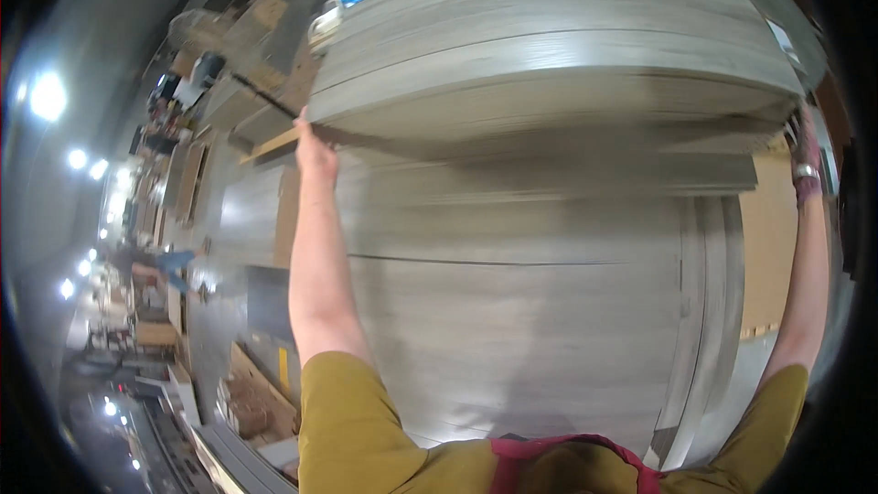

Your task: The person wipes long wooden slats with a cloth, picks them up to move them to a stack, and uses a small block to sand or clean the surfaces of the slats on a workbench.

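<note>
Grey wood-grain panel (549,46) stretches between this person's two sets of fingers: the left hand (316,157) grips one end, the right hand (805,151) meets the other, too blurred for me to tell its closure. Bodyward of both, another grey surface (521,320) spreads out.

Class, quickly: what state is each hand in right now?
Left hand: holding the upper grey panel by its left end.
Right hand: at the panel's right end; too blurred to tell its grip.
</note>
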A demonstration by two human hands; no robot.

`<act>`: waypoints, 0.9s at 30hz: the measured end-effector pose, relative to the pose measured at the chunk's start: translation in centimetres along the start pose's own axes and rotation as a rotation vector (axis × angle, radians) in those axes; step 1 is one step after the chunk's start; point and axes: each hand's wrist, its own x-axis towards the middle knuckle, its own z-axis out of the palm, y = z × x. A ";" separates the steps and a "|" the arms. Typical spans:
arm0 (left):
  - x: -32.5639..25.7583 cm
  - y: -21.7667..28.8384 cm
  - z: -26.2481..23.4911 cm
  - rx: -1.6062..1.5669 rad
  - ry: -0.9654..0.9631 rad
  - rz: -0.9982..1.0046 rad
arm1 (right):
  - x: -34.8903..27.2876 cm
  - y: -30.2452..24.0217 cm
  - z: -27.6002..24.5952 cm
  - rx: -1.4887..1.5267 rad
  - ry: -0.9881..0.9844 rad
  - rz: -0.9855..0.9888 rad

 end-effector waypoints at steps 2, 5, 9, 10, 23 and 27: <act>-0.4 0.3 -0.3 0.027 0.006 0.045 | -3.6 -0.8 1.6 -0.004 0.056 -0.052; 0.3 -1.1 0.1 0.065 -0.004 0.074 | -9.1 3.1 -1.2 -0.351 -0.035 -0.214; 1.0 -2.0 -1.5 0.100 -0.009 0.044 | -30.8 8.6 2.8 -0.410 -0.459 -0.019; 1.2 -2.1 -1.4 0.114 0.027 0.055 | -36.6 9.1 3.2 -1.002 -0.595 -0.351; -23.6 -8.4 -11.1 0.058 0.033 -0.121 | -57.9 8.8 1.7 -1.338 -1.085 -0.515; -40.7 -11.3 -19.1 0.621 0.005 -0.240 | -58.6 8.9 1.2 -1.368 -1.081 -0.532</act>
